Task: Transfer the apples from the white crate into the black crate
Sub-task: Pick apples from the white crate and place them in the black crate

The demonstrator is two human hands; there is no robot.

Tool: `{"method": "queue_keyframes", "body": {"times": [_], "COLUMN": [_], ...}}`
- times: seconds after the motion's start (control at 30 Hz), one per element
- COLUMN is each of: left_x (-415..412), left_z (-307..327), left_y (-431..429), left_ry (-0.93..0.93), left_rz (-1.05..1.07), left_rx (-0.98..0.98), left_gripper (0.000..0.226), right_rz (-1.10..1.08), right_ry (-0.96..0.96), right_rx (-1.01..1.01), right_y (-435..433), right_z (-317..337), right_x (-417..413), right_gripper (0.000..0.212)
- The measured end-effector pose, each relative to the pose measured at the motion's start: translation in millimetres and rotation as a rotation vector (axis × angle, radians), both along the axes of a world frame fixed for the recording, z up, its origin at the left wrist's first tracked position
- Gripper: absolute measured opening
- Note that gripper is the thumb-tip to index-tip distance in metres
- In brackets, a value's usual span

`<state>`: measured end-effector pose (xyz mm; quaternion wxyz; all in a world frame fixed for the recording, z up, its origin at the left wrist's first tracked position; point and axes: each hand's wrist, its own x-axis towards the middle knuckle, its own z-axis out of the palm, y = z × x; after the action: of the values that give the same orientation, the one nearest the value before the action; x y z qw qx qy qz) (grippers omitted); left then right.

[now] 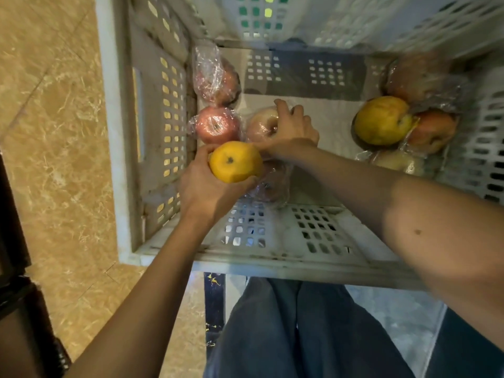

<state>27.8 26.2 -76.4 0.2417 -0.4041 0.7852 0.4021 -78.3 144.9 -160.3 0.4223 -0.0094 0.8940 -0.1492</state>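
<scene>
The white crate (152, 137) fills the middle and top of the frame, seen from straight above, with its perforated walls rising toward the camera. The left hand (203, 190) reaches in at the centre left, and its fingers curl around an orange-yellow round fruit (235, 162), which it holds from below and from the side, stem end up. Just above and to the right, the right hand (293, 126) bends down over a pale wrapped apple (260, 124) on the crate floor, its fingers and thumb closed on the top of the apple and its plastic film. Touching that apple on its left is a red wrapped apple (216, 125), and above that one, against the left wall, lies another wrapped apple (218, 77) in crinkled film. A further wrapped apple (272, 184) sits partly hidden beneath the left hand and the fruit it holds. At the right side of the crate there is a cluster: a yellow-green fruit (381, 120), a reddish wrapped apple (432, 130) touching it on the right, a darker wrapped one (417, 77) above, and a pale wrapped one (395, 160) below. Tan tiled floor (54, 105) shows at the left, and legs in blue jeans (272, 328) at the bottom.
</scene>
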Motion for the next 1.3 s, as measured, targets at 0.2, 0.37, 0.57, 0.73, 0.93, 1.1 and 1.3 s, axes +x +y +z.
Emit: {"method": "queue_keyframes", "body": {"times": [0.2, 0.37, 0.57, 0.73, 0.93, 1.1, 1.3], "left_x": [-4, -19, -42, -45, -40, -38, -33], "left_z": [22, 26, 3, -15, -18, 9, 78], "left_y": [12, 25, 40, 43, 40, 36, 36], "left_ry": [0.006, 0.022, 0.022, 0.036, 0.002, -0.024, -0.037], "left_rz": [0.007, -0.037, -0.053, -0.121, -0.108, -0.043, 0.072], "left_rx": [0.053, 0.051, 0.066, 0.096, 0.086, 0.106, 0.146], "left_gripper": [0.087, 0.085, 0.096, 0.098, 0.099, 0.098, 0.094], "right_rz": [-0.021, -0.023, 0.013, 0.027, 0.046, -0.126, -0.644], "right_ry": [0.103, 0.247, 0.228, 0.331, 0.304, 0.279, 0.229], "right_rx": [-0.098, 0.149, 0.249, 0.306, 0.357, 0.241, -0.053], "right_y": [47, 116, 164, 164, 160, 155, 134], "right_z": [42, 42, 13, -5, 4, 38, 115], "right_x": [-16, -27, -31, -30, -33, -16, 15], "right_gripper": [0.102, 0.094, 0.099, 0.091, 0.089, 0.093, 0.096]}}
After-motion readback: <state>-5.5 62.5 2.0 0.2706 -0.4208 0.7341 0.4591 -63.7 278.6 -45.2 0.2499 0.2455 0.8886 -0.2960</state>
